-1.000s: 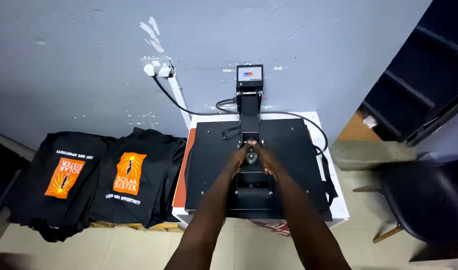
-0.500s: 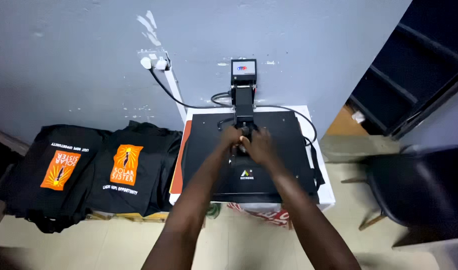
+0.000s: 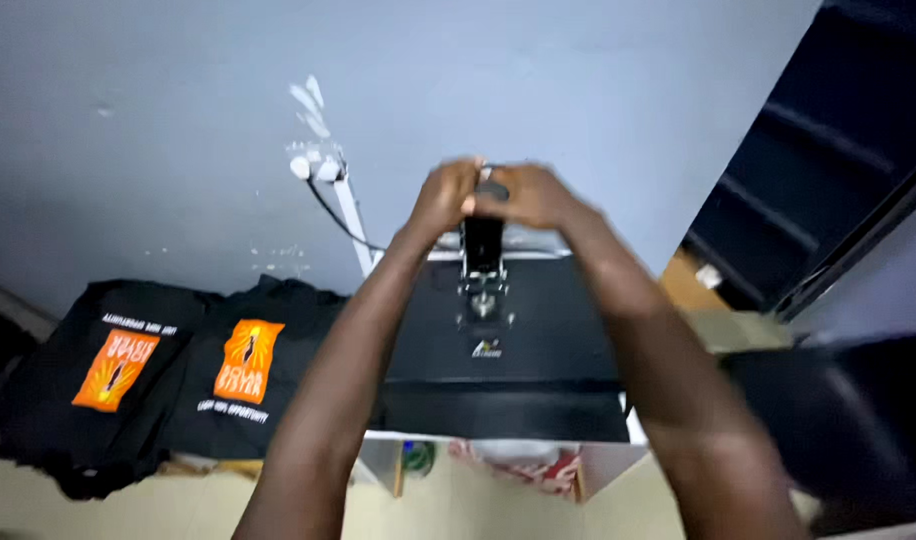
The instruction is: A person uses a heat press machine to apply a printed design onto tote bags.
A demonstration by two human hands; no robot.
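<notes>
A black heat press stands on a white table against the grey wall. Its upper plate is tilted up toward me. My left hand and my right hand are both wrapped around the press handle, which is raised high in front of the wall. The handle's grip is mostly hidden under my fingers.
Two black T-shirts with orange prints lie spread to the left of the press. A wall socket with a black cable is above them. A dark chair stands at the right. Red-and-white items sit under the table.
Both hands have lifted the handle from low over the plate up and away toward the wall, and the upper plate has swung open. The view has moved closer.
</notes>
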